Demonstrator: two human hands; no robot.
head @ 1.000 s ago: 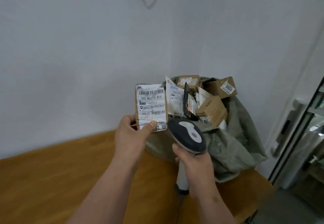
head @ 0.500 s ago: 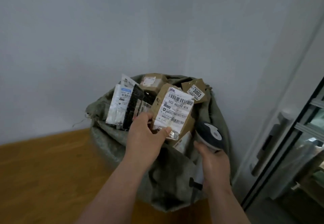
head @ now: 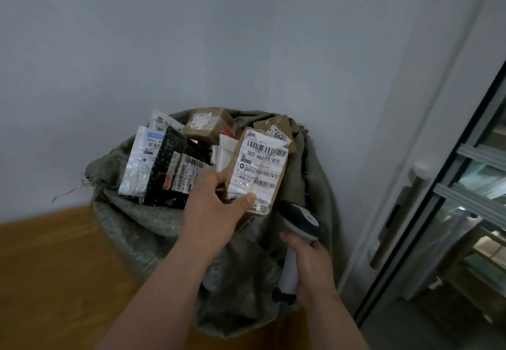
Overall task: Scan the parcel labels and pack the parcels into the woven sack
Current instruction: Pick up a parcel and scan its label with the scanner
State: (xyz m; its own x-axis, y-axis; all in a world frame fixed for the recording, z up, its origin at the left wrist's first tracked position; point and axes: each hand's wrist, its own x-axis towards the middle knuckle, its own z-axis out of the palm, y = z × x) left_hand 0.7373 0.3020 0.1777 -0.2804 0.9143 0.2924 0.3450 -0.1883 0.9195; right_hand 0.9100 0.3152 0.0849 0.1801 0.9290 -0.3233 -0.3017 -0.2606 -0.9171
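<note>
My left hand (head: 216, 213) pinches a small brown parcel (head: 256, 170) with a white barcode label, thumb on the label's lower edge, holding it over the open mouth of the grey-green woven sack (head: 142, 229). My right hand (head: 312, 267) grips the white handle of a barcode scanner (head: 299, 229), whose dark head sits just below and right of the parcel. Several parcels fill the sack: a black dotted bag (head: 175, 169), a white pouch (head: 139, 161) and brown boxes (head: 208, 124).
The sack stands on a wooden tabletop (head: 54, 275) against a pale wall (head: 219, 35). At the right a glass door with a metal frame and handle (head: 394, 221) shows shelves behind it.
My left hand has carried the labelled parcel from beside the scanner rightward to the sack's mouth. My right hand has lowered the scanner to the right of the parcel.
</note>
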